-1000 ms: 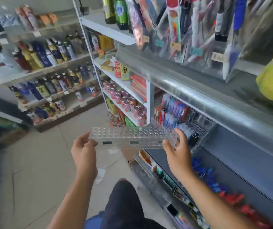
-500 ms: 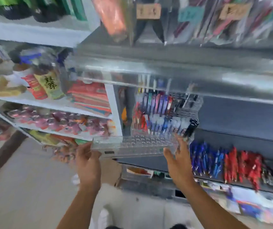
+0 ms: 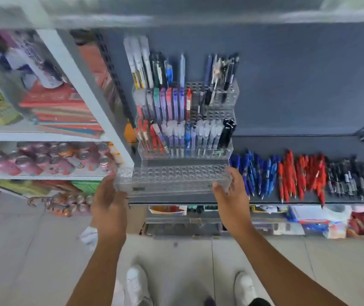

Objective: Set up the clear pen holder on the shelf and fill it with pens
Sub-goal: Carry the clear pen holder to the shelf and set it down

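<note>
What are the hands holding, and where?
The clear pen holder: left hand grips its left end, right hand its right end.

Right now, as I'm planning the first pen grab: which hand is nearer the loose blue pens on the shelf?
Right. The right hand grips the clear pen holder's end just beside the blue pens; the left hand holds its opposite end, farther left.

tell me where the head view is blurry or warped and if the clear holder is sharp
Head view: the top shelf edge and the cans at left are smeared by blur; the wide-angle lens leans the white upright; the clear pen holder, held by the left hand and right hand, is fairly sharp, holes readable.
</note>
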{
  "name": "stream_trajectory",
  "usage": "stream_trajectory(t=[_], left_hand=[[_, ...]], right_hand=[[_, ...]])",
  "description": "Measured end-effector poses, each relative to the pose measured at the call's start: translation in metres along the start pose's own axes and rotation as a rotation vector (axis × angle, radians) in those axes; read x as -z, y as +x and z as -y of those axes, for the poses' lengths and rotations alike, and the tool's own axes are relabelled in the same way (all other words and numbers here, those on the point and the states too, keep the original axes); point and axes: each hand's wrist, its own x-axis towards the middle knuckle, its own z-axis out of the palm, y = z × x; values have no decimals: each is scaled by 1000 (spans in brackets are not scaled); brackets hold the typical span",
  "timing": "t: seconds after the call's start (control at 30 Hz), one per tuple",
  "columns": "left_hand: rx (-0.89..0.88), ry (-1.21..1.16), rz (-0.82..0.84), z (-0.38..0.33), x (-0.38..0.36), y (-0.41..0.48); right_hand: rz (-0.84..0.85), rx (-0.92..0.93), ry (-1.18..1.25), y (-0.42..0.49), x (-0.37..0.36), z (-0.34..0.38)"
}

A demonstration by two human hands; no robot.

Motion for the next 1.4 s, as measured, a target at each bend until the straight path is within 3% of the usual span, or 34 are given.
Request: stream_trajectory(t=[0.33,0.6,0.9,1.4], left_hand=[[-181,-103,-35,69,-29,48],[-471,-244,-133,108,-73,93],[-725,-153,-19,114,-78,104],[-647,37,110,127,-53,61]], right_hand=[[-124,144,12,46,-20,-56],[-300,334,21,76,-45,-89],[-371,601,-70,94,-35,-106],[-329,577,-155,74,-23,-106]])
